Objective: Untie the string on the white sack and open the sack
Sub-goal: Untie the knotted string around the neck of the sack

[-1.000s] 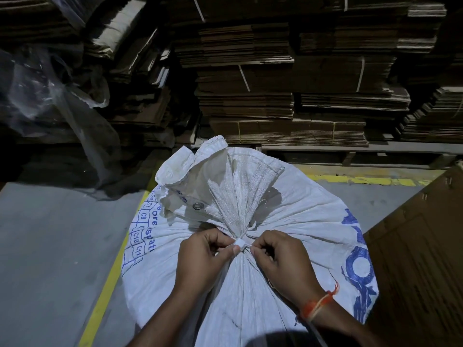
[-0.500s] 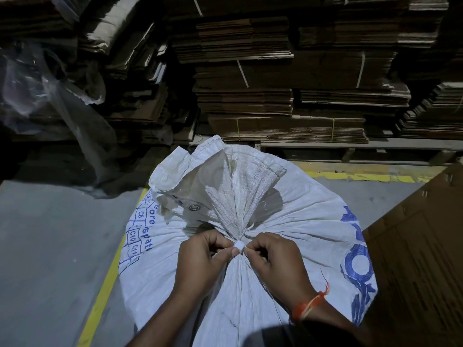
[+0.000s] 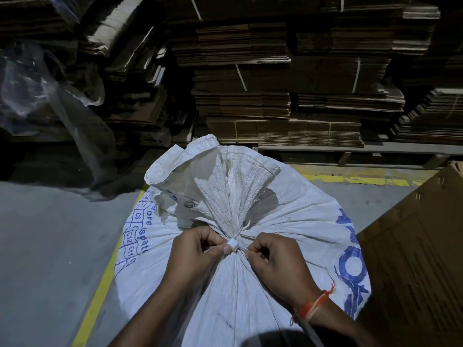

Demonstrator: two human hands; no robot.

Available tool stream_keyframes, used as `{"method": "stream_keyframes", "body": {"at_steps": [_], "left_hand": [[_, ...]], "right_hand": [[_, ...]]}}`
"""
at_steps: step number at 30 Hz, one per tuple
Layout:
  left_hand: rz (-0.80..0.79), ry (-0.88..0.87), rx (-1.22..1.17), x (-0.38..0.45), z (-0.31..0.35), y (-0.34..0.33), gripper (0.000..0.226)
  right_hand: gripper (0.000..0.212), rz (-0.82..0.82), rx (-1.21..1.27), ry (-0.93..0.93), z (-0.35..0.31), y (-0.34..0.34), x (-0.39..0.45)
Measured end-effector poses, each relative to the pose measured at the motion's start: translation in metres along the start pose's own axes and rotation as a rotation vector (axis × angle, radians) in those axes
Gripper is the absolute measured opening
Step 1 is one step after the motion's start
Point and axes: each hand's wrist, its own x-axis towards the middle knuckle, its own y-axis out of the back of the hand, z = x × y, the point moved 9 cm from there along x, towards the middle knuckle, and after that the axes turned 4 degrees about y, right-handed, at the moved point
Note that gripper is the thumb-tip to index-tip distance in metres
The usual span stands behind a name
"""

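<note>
A full white woven sack (image 3: 295, 221) with blue print stands in front of me, its neck gathered and bound by a thin white string (image 3: 244, 227) with a small white knot or tag at the front. The loose top of the sack fans out above the tie. My left hand (image 3: 194, 249) pinches the white knot between thumb and fingers. My right hand (image 3: 271, 261), with an orange thread at the wrist, pinches a strand of string just right of the knot. The two hands are almost touching at the tie.
Stacks of flattened cardboard (image 3: 250, 96) on a pallet fill the back. Clear plastic sheeting (image 3: 45, 96) hangs at the left. A brown carton (image 3: 413, 259) stands close on the right. Yellow floor lines (image 3: 100, 291) run along the grey floor beside the sack.
Both hands stay at the tie. My right hand has drawn slightly to the right, and a short strand of string now shows between it and the knot.
</note>
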Motion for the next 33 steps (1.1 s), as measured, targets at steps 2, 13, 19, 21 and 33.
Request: {"method": "stream_keyframes", "body": {"at_steps": [2,13,19,21,33], "left_hand": [[-0.002,0.004,-0.007,0.001,-0.001,-0.001,0.013],[-0.035,0.003,-0.006,-0.002,0.004,-0.006,0.015],[-0.014,0.015,-0.027,-0.001,0.003,-0.001,0.017],[-0.017,0.015,-0.021,-0.001,0.003,-0.001,0.016],[-0.027,0.032,0.004,-0.001,0.006,-0.001,0.016]], "right_hand": [[0.015,0.004,0.001,0.003,-0.001,-0.001,0.0],[0.016,-0.002,0.011,-0.008,-0.006,-0.008,0.0],[0.009,-0.111,0.081,-0.086,-0.004,-0.001,0.0],[0.021,-0.109,0.037,-0.061,-0.004,0.004,0.0],[0.008,-0.089,0.041,-0.048,-0.008,0.0,0.001]]}}
